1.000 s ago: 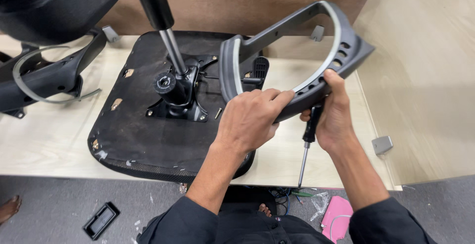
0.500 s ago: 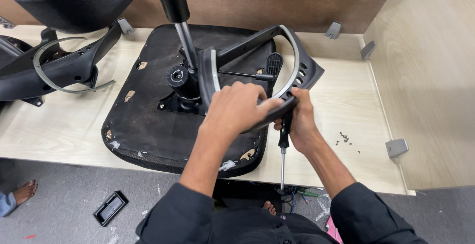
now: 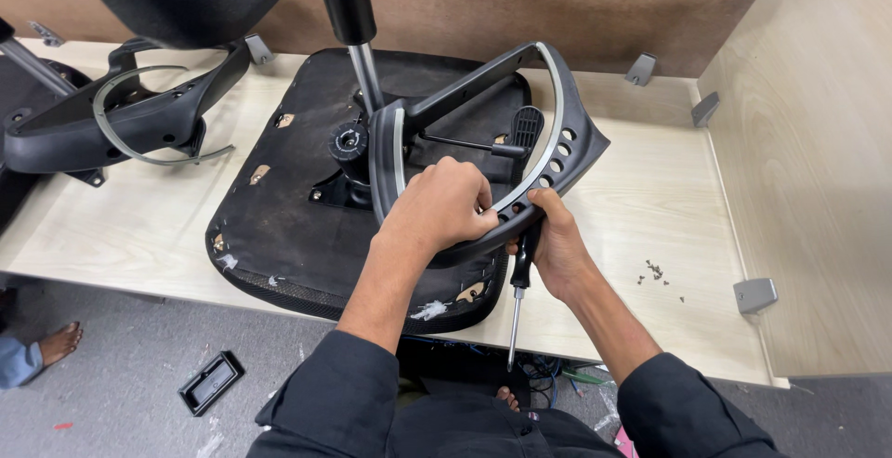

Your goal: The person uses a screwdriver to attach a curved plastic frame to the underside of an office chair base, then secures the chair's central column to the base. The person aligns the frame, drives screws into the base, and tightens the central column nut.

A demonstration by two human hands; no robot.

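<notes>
1. We are standing the black plastic loop armrest with a grey trim strip (image 3: 569, 133) on edge over the upturned black seat pan with a fabric-covered underside (image 3: 279, 216). The seat pan lies on the pale wooden workbench (image 3: 650, 189).
2. Our left hand (image 3: 441, 205) is closed over the armrest's lower bar, fingers curled round it and pressing it down near the seat's front edge.
3. Our right hand (image 3: 557, 246) wraps that bar from the other side. It also clamps the black-handled screwdriver with a steel shaft (image 3: 520, 268) against its palm.
4. The screwdriver's tip hangs down past the bench edge and is not on any fastener.
5. We judge the step in hand to be lining the armrest up on the seat, not driving a screw. We cannot see the mounting holes under our hands.
6. Fastening would call for a steady left-hand hold, so that the right hand can let go of the bar and turn the screwdriver tip up.
7. It would also call for a fastener from the scatter of small dark screws (image 3: 656, 272), which lies on the bench well to our right.
8. The chrome and black gas-lift column (image 3: 358, 31) stands just behind the armrest, so any tilt that way has little room.
9. A second black armrest with a grey strip (image 3: 130, 119) lies at the bench's left end, well apart.
</notes>
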